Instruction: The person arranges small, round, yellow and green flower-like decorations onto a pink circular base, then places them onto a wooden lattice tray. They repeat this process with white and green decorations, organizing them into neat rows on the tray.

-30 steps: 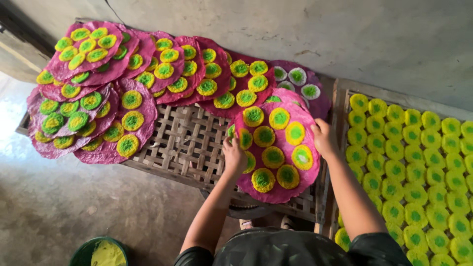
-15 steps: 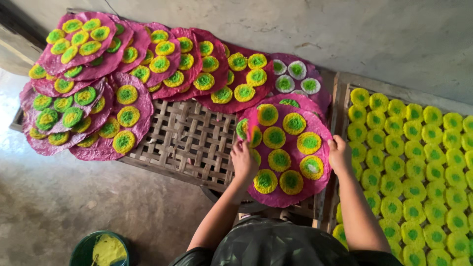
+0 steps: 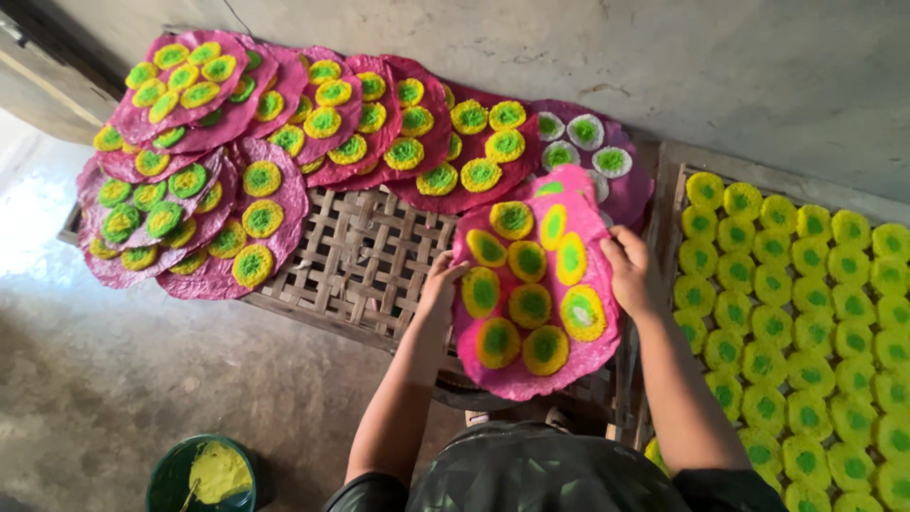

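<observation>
Pink and floppy, a large round sheet (image 3: 536, 294) dotted with yellow-and-green discs is being held up over the near right part of the woven bamboo rack (image 3: 365, 261). The left hand (image 3: 441, 289) is gripping its left edge, fingers curled onto the rim with the thumb apparently behind, though that is hidden. The right hand (image 3: 633, 275) is gripping the right edge, fingers close together and wrapped over the rim. The sheet is bowing and its far edge is curling, so it is probably thin, light and pliable, likely to tear or shed discs if pulled hard; holding it at two opposite edges, as now, looks the safest grip.

Farther away and to the left, many similar pink sheets (image 3: 284, 123) are lying overlapped across the rack, one at the far right carrying paler white-and-green discs (image 3: 583, 142). To the right, a second tray (image 3: 678, 180) is carrying rows of loose yellow-green discs (image 3: 806, 303) without any pink backing. On the near left of the concrete floor (image 3: 123, 379), a green bucket (image 3: 204, 474) is holding yellow paste.
</observation>
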